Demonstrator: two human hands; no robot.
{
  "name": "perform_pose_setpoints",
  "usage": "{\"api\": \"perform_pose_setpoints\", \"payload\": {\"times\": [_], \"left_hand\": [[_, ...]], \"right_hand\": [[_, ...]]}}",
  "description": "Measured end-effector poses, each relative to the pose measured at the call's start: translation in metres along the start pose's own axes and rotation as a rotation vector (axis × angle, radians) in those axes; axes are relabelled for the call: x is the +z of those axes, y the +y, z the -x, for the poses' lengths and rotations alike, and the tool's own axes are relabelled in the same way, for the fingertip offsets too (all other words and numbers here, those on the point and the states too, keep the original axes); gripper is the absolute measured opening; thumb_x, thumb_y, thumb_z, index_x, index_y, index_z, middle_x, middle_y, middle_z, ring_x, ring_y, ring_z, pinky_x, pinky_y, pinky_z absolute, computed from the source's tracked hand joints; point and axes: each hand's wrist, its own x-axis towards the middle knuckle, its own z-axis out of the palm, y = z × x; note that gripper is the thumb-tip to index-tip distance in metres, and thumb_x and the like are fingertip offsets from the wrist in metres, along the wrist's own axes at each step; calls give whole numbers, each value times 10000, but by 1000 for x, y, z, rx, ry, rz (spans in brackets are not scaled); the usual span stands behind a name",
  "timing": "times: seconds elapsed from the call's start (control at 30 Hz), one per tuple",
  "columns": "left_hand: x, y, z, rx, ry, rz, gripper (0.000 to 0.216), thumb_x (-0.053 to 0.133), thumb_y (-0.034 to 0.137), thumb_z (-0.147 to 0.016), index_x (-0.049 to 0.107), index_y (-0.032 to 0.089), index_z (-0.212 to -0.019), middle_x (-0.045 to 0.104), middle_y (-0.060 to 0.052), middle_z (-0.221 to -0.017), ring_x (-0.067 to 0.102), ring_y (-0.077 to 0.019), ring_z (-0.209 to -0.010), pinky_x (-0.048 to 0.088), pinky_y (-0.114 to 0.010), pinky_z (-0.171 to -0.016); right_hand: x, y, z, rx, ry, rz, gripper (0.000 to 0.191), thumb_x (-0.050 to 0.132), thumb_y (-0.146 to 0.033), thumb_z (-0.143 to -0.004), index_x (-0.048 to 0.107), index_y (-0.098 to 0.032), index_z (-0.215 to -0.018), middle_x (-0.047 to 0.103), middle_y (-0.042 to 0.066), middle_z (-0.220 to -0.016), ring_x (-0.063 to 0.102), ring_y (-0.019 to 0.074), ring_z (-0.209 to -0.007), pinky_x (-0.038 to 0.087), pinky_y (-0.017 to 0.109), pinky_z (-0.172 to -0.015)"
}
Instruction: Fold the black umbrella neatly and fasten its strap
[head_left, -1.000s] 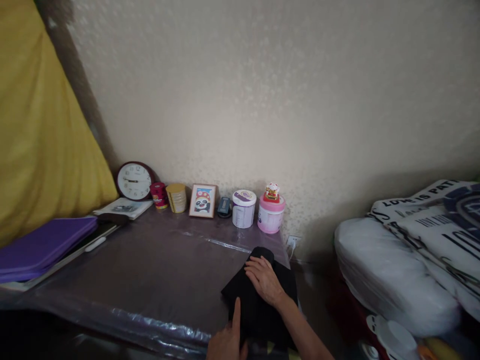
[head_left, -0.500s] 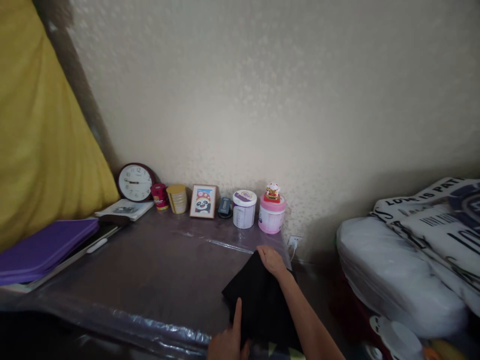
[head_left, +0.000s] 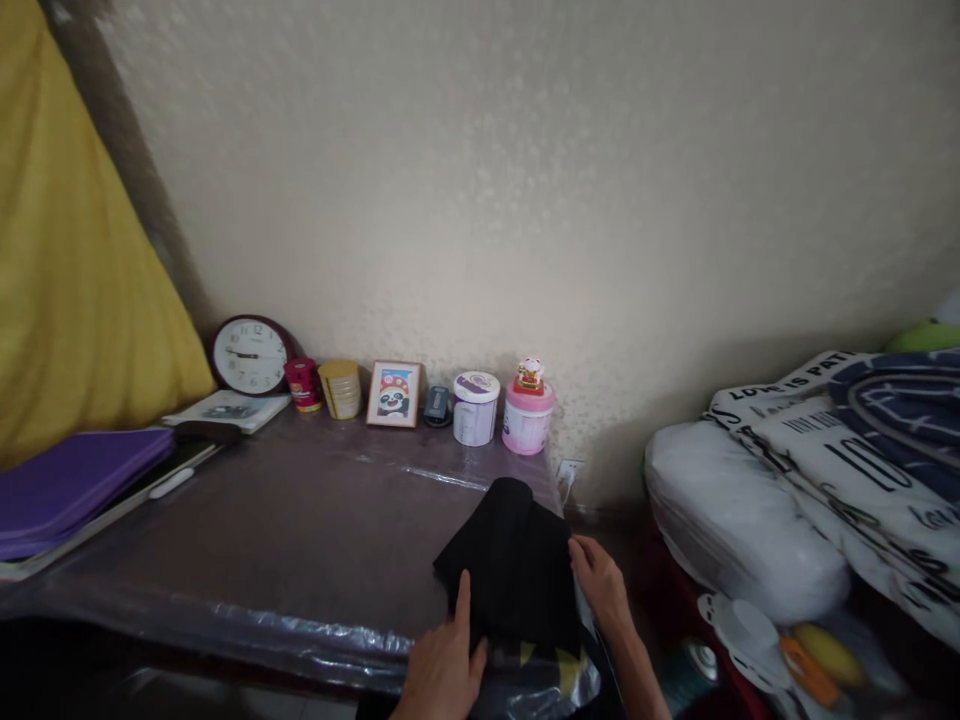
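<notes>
Black cloth (head_left: 514,575) is edge-pinched by the right hand (head_left: 602,587); I cannot tell the grip of the left hand (head_left: 444,665).

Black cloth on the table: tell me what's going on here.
A person is handling a soft black cloth lying near the right end of a brown table covered in clear plastic. The left hand is at its near left part, index finger stretched out over it. The right hand is at its right edge; whether it grips is hard to tell. Beyond the cloth stands a round pink-and-white tub.
</notes>
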Motion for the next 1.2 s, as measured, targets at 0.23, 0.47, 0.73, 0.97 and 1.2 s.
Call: {"api": "perform_pose_setpoints", "payload": {"times": [0.23, 0.47, 0.73, 0.97, 1.2], "left_hand": [[-4, 3, 1, -15, 8, 12, 658, 294, 350, -856, -52, 135, -1373, 654, -65, -894, 603, -188, -790, 385, -271, -671], [-3, 2, 1, 1, 34, 25, 663, 310, 339, -849, -31, 123, -1375, 662, -70, -851, 608, -192, -741, 382, -271, -632], [-7, 5, 3, -16, 36, -14, 653, 309, 334, -849, -9, 116, -1376, 660, -79, -847, 606, -193, -753, 381, -272, -639], [-8, 6, 4, -5, 32, 15, 657, 314, 337, -850, -9, 111, -1375, 655, -95, -903, 606, -196, -790, 386, -272, -666], [-9, 10, 2, -20, 26, 26, 663, 324, 353, -849, 9, 104, -1376, 654, -115, -920, 609, -210, -833, 388, -275, -688]], "right_hand": [[-3, -6, 39, 39, 53, 87, 380, 425, -484, -735, 594, -173, -872, 655, 85, -863, 618, 219, -791, 444, 316, -747], [-8, -13, 54, 120, -33, -6, 380, 441, -503, -744, 596, -203, -919, 671, 62, -830, 622, 228, -824, 449, 304, -731], [-10, -23, 54, 305, -4, -312, 673, 558, -571, -643, 487, -117, -1134, 664, 76, -836, 620, 236, -799, 489, 291, -612], [-7, -47, 73, 423, -139, -548, 734, 623, -541, -597, 413, -159, -1188, 623, 91, -996, 636, 215, -747, 523, 290, -534], [14, -64, 70, 243, -148, -450, 582, 556, -458, -678, 422, -157, -1157, 630, 63, -873, 621, 182, -567, 518, 298, -461]]}}
